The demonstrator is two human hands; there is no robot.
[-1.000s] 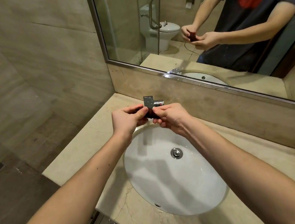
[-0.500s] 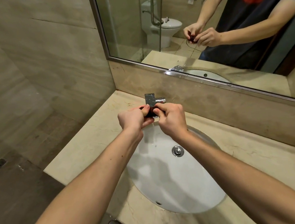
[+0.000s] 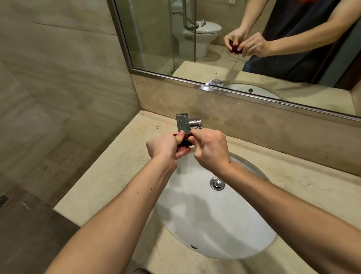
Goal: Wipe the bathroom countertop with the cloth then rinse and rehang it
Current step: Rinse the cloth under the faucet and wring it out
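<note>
A small dark red cloth point(image 3: 184, 141) is bunched between my two hands, mostly hidden by fingers. My left hand point(image 3: 167, 146) pinches its left side and my right hand point(image 3: 210, 148) pinches its right side. Both hands are held just in front of the chrome tap point(image 3: 186, 122), above the back rim of the white sink basin point(image 3: 217, 219). The beige marble countertop point(image 3: 115, 170) surrounds the basin. The mirror point(image 3: 252, 25) repeats the hands with the dark cloth between them.
A chrome drain plug point(image 3: 217, 183) sits in the basin. A marble backsplash point(image 3: 288, 137) runs behind the tap under the mirror. A tiled wall point(image 3: 43, 85) stands to the left, and the counter's left edge drops to a dark floor point(image 3: 16, 236).
Both hands have stayed at the tap with the cloth, drawing slightly closer together; the view has shifted a little toward the counter.
</note>
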